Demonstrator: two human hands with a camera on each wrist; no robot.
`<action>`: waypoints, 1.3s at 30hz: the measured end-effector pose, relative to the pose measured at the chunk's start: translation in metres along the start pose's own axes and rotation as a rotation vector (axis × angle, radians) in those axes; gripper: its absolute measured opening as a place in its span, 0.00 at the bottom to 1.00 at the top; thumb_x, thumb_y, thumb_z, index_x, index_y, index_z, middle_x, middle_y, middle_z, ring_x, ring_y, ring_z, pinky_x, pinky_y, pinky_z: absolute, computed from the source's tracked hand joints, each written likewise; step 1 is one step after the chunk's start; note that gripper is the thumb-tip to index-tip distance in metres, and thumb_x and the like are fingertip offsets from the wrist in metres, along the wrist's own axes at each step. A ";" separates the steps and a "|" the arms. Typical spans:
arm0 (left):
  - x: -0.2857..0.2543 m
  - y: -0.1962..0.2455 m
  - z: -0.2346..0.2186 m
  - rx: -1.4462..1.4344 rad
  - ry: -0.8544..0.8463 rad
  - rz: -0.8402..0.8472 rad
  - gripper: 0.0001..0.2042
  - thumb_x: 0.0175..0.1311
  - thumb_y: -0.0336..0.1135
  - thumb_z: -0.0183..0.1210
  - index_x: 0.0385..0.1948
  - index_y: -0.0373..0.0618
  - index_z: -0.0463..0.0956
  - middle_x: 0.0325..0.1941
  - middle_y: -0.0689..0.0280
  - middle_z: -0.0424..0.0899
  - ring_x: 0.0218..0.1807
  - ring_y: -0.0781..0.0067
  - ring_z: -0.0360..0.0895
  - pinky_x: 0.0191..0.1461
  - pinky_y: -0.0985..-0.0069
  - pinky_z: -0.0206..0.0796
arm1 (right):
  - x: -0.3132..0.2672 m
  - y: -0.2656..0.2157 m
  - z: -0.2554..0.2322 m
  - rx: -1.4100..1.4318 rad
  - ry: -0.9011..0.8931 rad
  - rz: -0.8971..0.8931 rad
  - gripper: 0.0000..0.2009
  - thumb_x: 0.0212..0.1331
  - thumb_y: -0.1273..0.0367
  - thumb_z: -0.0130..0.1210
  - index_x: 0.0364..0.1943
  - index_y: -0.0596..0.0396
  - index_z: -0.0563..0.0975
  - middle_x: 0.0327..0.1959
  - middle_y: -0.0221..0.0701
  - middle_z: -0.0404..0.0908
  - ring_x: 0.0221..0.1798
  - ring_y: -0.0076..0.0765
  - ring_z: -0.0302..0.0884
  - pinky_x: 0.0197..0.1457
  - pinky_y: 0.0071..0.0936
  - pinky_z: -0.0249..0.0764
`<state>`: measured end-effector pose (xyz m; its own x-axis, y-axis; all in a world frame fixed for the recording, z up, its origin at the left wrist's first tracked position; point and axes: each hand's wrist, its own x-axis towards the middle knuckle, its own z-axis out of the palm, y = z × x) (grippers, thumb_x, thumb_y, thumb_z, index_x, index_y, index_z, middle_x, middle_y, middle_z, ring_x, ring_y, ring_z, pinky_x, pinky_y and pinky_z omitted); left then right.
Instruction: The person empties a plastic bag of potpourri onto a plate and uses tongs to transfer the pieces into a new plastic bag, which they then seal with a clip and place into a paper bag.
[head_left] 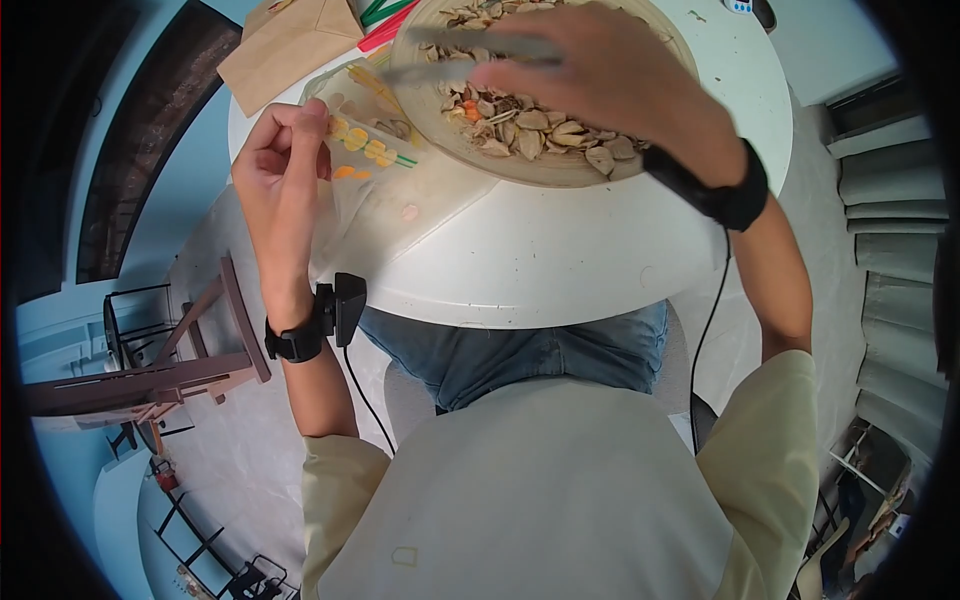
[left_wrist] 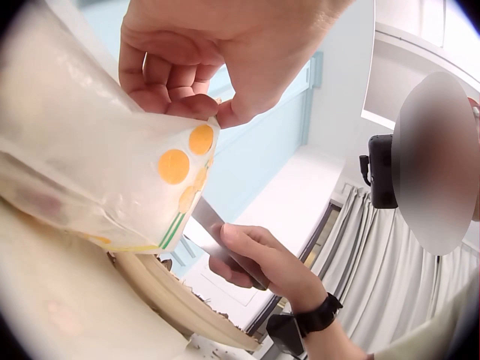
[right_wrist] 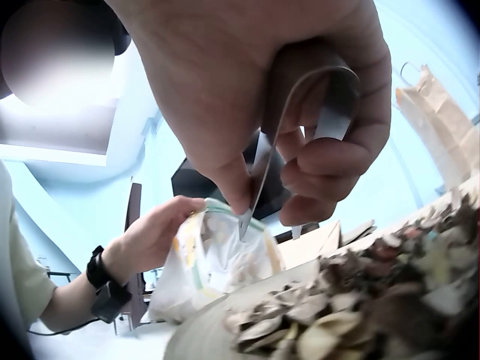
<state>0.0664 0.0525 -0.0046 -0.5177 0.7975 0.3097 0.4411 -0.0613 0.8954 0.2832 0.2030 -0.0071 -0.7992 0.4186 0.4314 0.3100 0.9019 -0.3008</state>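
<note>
In the head view my left hand (head_left: 280, 195) pinches the rim of a translucent plastic bag (head_left: 380, 145) printed with orange dots; the left wrist view shows thumb and fingertips on that bag (left_wrist: 75, 142). My right hand (head_left: 630, 85) holds metal tongs (head_left: 500, 43), blurred, over the round tray (head_left: 560, 180) of dried pieces and towards the bag. In the right wrist view the tongs (right_wrist: 334, 112) are bent inside my right hand (right_wrist: 240, 82), one tip (right_wrist: 244, 223) in front of the bag's open mouth. Whether the tips hold anything, I cannot tell.
A brown paper bag (head_left: 290, 50) lies at the back left of the white table (head_left: 560, 250), with red and green strips (head_left: 385, 30) beside it. Small crumbs dot the tabletop. A dark wooden frame (head_left: 235, 320) stands left of the table.
</note>
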 end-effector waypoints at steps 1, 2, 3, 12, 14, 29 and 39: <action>0.000 -0.001 0.000 -0.002 0.002 -0.001 0.13 0.68 0.41 0.58 0.26 0.44 0.75 0.18 0.75 0.66 0.23 0.86 0.61 0.30 0.85 0.51 | -0.006 0.020 -0.006 -0.014 -0.005 0.003 0.27 0.58 0.45 0.56 0.45 0.55 0.82 0.28 0.41 0.83 0.33 0.47 0.81 0.41 0.38 0.74; 0.000 -0.001 0.000 -0.006 -0.010 -0.004 0.13 0.68 0.41 0.58 0.26 0.44 0.75 0.17 0.75 0.66 0.23 0.86 0.61 0.30 0.85 0.51 | -0.008 0.028 -0.008 -0.029 -0.009 0.008 0.27 0.58 0.45 0.56 0.45 0.55 0.82 0.28 0.41 0.83 0.33 0.47 0.81 0.41 0.38 0.74; 0.000 -0.001 0.000 -0.011 -0.023 -0.004 0.13 0.68 0.41 0.58 0.26 0.44 0.75 0.17 0.75 0.66 0.23 0.86 0.61 0.30 0.85 0.51 | -0.010 0.044 -0.012 -0.045 -0.013 0.012 0.27 0.58 0.45 0.56 0.45 0.55 0.82 0.28 0.41 0.83 0.33 0.47 0.81 0.41 0.38 0.74; 0.000 -0.002 0.000 0.013 -0.029 -0.016 0.13 0.68 0.41 0.58 0.25 0.45 0.75 0.17 0.76 0.66 0.22 0.87 0.61 0.30 0.85 0.51 | -0.009 0.062 -0.016 -0.167 -0.027 0.061 0.28 0.58 0.44 0.55 0.46 0.55 0.82 0.29 0.41 0.83 0.33 0.47 0.80 0.40 0.38 0.74; 0.000 -0.003 -0.001 0.011 -0.038 -0.013 0.13 0.67 0.41 0.58 0.25 0.44 0.75 0.17 0.76 0.66 0.22 0.86 0.61 0.30 0.85 0.51 | -0.011 0.059 -0.014 -0.191 -0.031 0.079 0.28 0.58 0.44 0.55 0.46 0.55 0.82 0.29 0.41 0.83 0.33 0.47 0.80 0.40 0.38 0.74; 0.001 -0.003 0.003 0.009 -0.044 -0.020 0.13 0.68 0.42 0.58 0.24 0.45 0.74 0.17 0.75 0.66 0.22 0.87 0.61 0.30 0.85 0.51 | -0.014 0.031 -0.038 -0.195 -0.142 0.234 0.25 0.59 0.44 0.55 0.46 0.49 0.83 0.30 0.40 0.83 0.35 0.46 0.80 0.41 0.36 0.74; 0.001 -0.002 0.003 0.016 -0.047 -0.020 0.13 0.68 0.41 0.57 0.24 0.44 0.74 0.17 0.75 0.66 0.22 0.86 0.61 0.30 0.85 0.51 | -0.002 0.018 -0.010 -0.058 0.036 -0.060 0.24 0.58 0.45 0.56 0.45 0.49 0.83 0.30 0.41 0.83 0.34 0.46 0.80 0.41 0.36 0.73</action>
<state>0.0667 0.0554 -0.0072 -0.4918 0.8259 0.2759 0.4431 -0.0354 0.8958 0.2960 0.2196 -0.0051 -0.7987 0.3662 0.4774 0.2924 0.9297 -0.2241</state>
